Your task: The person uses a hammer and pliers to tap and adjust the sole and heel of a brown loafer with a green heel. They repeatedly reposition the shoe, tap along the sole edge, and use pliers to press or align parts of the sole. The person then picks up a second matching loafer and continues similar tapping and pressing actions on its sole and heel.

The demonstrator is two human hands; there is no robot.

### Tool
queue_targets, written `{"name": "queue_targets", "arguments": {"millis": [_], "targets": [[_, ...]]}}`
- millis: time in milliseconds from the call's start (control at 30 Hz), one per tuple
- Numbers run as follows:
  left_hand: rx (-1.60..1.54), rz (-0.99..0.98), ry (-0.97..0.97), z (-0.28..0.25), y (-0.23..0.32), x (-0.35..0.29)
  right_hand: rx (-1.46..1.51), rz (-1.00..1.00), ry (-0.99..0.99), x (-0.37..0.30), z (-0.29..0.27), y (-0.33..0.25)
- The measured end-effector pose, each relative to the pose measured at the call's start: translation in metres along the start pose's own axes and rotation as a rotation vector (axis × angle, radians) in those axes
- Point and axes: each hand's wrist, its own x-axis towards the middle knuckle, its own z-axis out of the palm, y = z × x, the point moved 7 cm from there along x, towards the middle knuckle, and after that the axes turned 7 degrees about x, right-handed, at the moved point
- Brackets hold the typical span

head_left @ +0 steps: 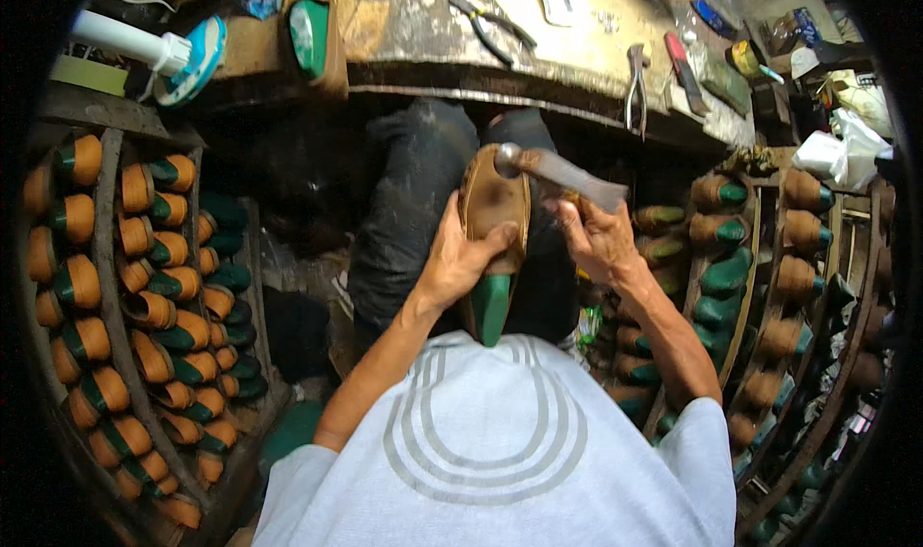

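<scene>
Pale cloth shirt, left hand around a rounded, seemingly leather shoe, right hand around a metal hammer.

The single view comes from the left of two wide fisheye cameras worn side by side on the person's head. It looks steeply down at close range, over the shirt at the lower edge, with the left hand and right hand near mid-frame, the workbench across the top, and straight edges bowing toward the dark rim.
</scene>
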Motion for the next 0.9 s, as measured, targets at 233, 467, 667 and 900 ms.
{"name": "queue_targets", "arguments": {"millis": [233, 467, 667, 900], "targets": [[0.007, 0.02, 0.011, -0.004, -0.003, -0.002, -0.031, 0.107, -0.001, -0.005, -0.003, 0.022], [-0.005, -0.018, 0.003, -0.003, -0.006, -0.007, 0.018, 0.068, -0.027, -0.001, -0.001, 0.022], [-0.044, -0.097, 0.015, -0.002, -0.008, -0.006, 0.365, 0.008, 0.076, -0.008, -0.002, 0.02], [0.048, -0.079, 0.03, -0.003, -0.006, -0.006, 0.024, -0.118, 0.025, 0.003, -0.006, 0.02]]}}
